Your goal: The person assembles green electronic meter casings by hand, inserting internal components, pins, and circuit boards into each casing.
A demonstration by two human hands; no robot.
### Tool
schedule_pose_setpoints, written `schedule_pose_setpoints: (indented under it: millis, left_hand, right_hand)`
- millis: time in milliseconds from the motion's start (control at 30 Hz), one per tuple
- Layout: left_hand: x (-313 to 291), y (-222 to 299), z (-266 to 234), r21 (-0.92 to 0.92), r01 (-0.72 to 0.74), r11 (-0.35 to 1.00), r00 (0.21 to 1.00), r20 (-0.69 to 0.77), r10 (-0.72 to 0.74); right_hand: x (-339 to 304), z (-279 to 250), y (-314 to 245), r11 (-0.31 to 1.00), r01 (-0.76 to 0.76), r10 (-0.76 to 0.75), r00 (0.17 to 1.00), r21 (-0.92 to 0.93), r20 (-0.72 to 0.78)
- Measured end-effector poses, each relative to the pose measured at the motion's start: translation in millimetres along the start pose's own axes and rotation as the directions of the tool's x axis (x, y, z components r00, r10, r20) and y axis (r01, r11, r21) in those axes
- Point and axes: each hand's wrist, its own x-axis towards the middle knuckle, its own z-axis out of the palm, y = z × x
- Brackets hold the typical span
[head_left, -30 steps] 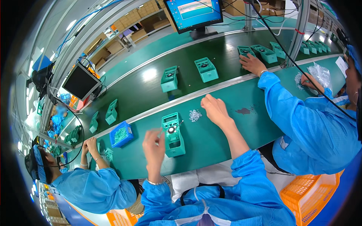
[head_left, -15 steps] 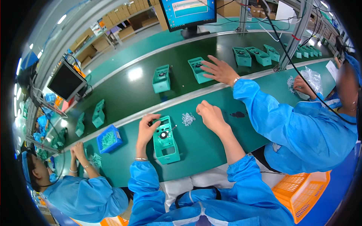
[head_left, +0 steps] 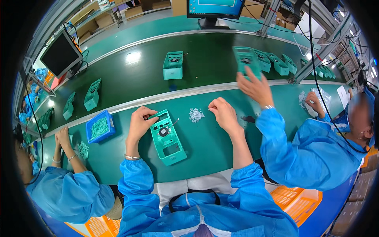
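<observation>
A green plastic housing lies tilted on the bench in front of me, with a round black part with a pale rim in it and a thin wire on its right side. My left hand is closed at its upper left corner, thumb and forefinger on the edge; something small and dark shows between those fingers. To the right of the housing is a heap of small whitish pieces. Just beyond that heap, my right hand is closed in a pinch, with a tiny pale piece at its fingertips.
A blue bin of green strips stands left. Behind a metal rail, a dark belt carries several more green housings. At right, a co-worker's hand holds a housing over the belt; another co-worker's hands are at left.
My view has shifted. The co-worker at right has taken hold of a housing and moved it rightward. My right hand remains beside the heap, my left at the housing's corner.
</observation>
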Motion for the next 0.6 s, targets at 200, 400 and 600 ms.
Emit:
schedule_pose_setpoints:
  millis: [200,400,600]
  left_hand:
    - [-3,7,-1,-0.018,0.001,1.0,0.999,-0.034,-0.001]
    - [-5,13,-7,-0.052,0.137,0.989,0.991,0.016,-0.136]
    - [-7,12,-10,-0.26,0.142,0.955,0.989,0.071,-0.128]
  right_hand:
    - [0,1,-3,1.0,-0.007,0.007,1.0,-0.022,0.005]
    - [-1,0,-5,0.999,0.011,-0.01,1.0,-0.032,0.028]
    - [-1,0,-6,0.999,0.036,-0.035,0.999,-0.021,0.011]
